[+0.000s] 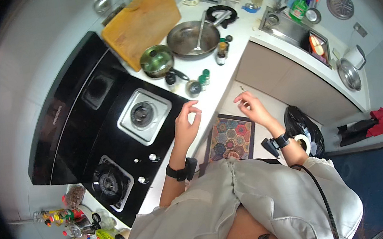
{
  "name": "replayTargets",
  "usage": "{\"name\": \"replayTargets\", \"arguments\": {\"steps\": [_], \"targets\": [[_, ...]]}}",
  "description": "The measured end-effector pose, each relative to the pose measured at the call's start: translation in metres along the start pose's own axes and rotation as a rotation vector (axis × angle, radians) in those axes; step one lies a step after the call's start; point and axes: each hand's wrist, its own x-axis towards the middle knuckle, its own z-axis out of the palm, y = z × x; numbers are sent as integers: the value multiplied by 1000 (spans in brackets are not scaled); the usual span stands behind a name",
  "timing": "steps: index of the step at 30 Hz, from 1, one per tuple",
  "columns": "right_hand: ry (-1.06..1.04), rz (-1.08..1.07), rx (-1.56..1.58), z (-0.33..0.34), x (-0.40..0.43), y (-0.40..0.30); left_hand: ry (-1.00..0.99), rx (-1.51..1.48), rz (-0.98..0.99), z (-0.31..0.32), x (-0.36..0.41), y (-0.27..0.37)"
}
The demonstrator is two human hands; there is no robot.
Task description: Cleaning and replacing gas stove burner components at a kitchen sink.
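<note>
My left hand (187, 122) hovers by the counter edge, right of the gas hob (107, 130). Its thumb and fingers curve apart around nothing. Over the floor, my right hand (253, 108) hangs with loosely bent fingers and holds nothing. Closest to my left hand stand a dark-lidded seasoning jar (194, 88) and two small green-capped bottles (204, 79). Behind them are a black-topped shaker (171, 80) and a saucepan (157, 61) with a green-tinted glass lid. A wide metal wok (186, 40) has a long-handled spatula (200, 31) lying in it.
A wooden cutting board (144, 22) leans behind the saucepan. Sauce bottles (222, 52) stand near the counter edge. The sink (286, 25) is on the right, past the corner. A black rubbish bag (299, 123) and a patterned mat (231, 136) lie on the floor. Seasonings crowd the lower left.
</note>
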Motion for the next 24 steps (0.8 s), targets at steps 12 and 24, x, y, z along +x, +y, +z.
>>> {"name": "replayTargets", "arguments": {"steps": [12,24], "targets": [[101,447,304,-162,-24,126,-376,-27,18,137,97,39],[244,660,773,-243,84,180,-431,-222,3,211,237,-11]]}}
